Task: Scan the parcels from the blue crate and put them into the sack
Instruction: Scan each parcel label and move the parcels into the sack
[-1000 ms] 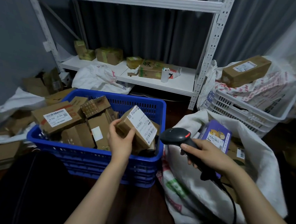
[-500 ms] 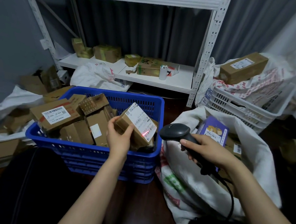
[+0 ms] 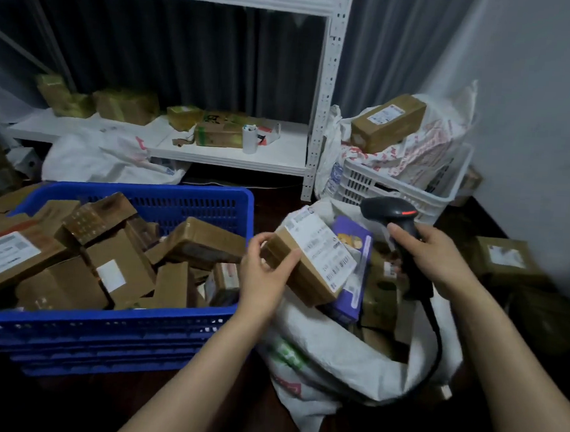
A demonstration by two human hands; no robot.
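Note:
My left hand (image 3: 266, 275) grips a small brown parcel (image 3: 310, 261) with a white barcode label, held over the open mouth of the white sack (image 3: 335, 351). A purple box (image 3: 355, 254) and other brown parcels lie inside the sack. My right hand (image 3: 439, 260) holds the black barcode scanner (image 3: 391, 216) by its handle, raised above the sack's right side, its cable hanging down. The blue crate (image 3: 107, 325) at the left holds several brown parcels (image 3: 121, 265).
A white shelf rack (image 3: 233, 158) with boxes stands behind the crate. A white crate (image 3: 396, 190) with a bag and a long brown box (image 3: 388, 122) sits at the back right. Loose parcels (image 3: 506, 258) lie on the floor at the right, white bags at the left.
My left hand has carried the labelled parcel from above the blue crate rightwards to over the sack. The scanner hand has lifted and swung right, away from the parcel.

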